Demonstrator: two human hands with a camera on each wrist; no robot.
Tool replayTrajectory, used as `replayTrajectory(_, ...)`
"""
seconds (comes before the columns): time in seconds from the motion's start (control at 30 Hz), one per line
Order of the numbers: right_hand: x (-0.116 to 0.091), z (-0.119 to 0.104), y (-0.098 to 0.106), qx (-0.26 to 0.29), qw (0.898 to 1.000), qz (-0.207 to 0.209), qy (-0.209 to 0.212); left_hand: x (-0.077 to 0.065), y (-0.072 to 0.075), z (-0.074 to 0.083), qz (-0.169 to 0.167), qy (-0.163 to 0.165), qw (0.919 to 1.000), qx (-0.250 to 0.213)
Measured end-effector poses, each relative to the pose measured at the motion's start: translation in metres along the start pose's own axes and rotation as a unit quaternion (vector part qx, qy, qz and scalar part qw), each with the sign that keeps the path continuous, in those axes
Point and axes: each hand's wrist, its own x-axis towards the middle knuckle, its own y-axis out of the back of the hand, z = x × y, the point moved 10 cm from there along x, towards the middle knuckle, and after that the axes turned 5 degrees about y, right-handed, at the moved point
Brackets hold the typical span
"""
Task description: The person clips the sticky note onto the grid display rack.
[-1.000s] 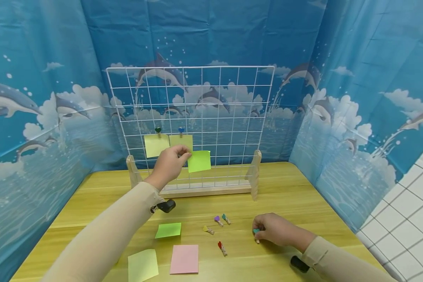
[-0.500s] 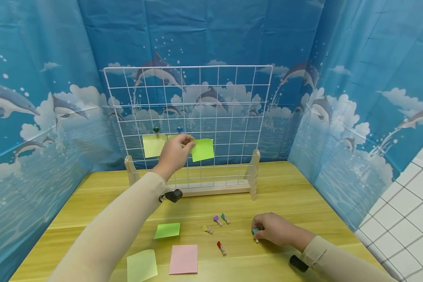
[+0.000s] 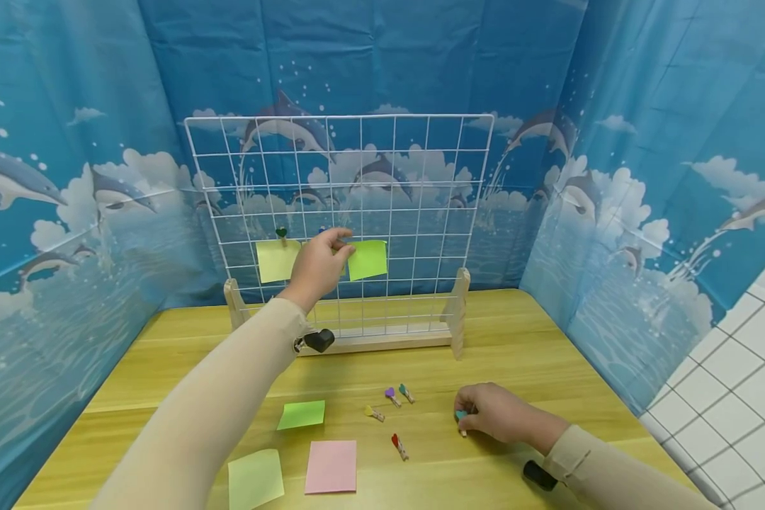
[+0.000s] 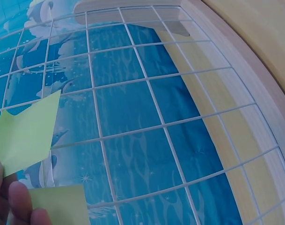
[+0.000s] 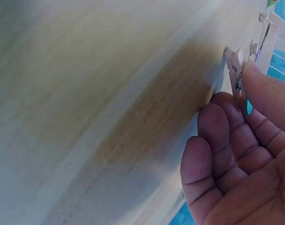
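My left hand (image 3: pixel 319 263) pinches a bright green sticky note (image 3: pixel 367 260) by its left edge, holding it up against the white wire grid (image 3: pixel 421 184). In the left wrist view that note (image 4: pixel 27 133) overlaps the grid wires. Just left of it, a pale yellow note (image 3: pixel 277 261) hangs from a dark green heart clothespin (image 3: pixel 282 232). Another hung note (image 4: pixel 62 206) is mostly behind my left hand in the head view. Low over the table at the right, my right hand (image 3: pixel 497 412) pinches a small wooden clothespin (image 5: pixel 235 70) with a teal heart between thumb and fingers.
Several heart clothespins lie mid-table, among them a red one (image 3: pixel 399 447), a yellow one (image 3: pixel 374 413) and a purple one (image 3: pixel 392 396). A pink note pad (image 3: pixel 331 467), a green note (image 3: pixel 302 415) and a yellow note (image 3: pixel 256 479) lie at the front left. Wooden feet (image 3: pixel 460 312) support the grid.
My left hand has raised the green note and shifted it slightly right, level with the hung notes. The right hand stays in place with the clothespin.
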Motion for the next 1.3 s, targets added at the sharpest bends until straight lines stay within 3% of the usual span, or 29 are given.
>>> replayTrajectory(0.33,-0.0005,-0.0001,-0.0002,0.012,1.0,0.003,0.0,0.0068,-0.0006,-0.0011,-0.004,0.009,0.9998,0.018)
replayTrajectory(0.83,-0.0016,-0.0007,-0.0003,0.012,1.0,-0.002,-0.002,0.0107,-0.0001,-0.0002,-0.001,0.059,0.9979,0.028)
replayTrajectory(1.3,-0.0024,-0.002,0.0015,0.003,1.0,0.002,-0.001,0.0104,0.0028,0.0024,0.017,0.07,0.9969,0.032)
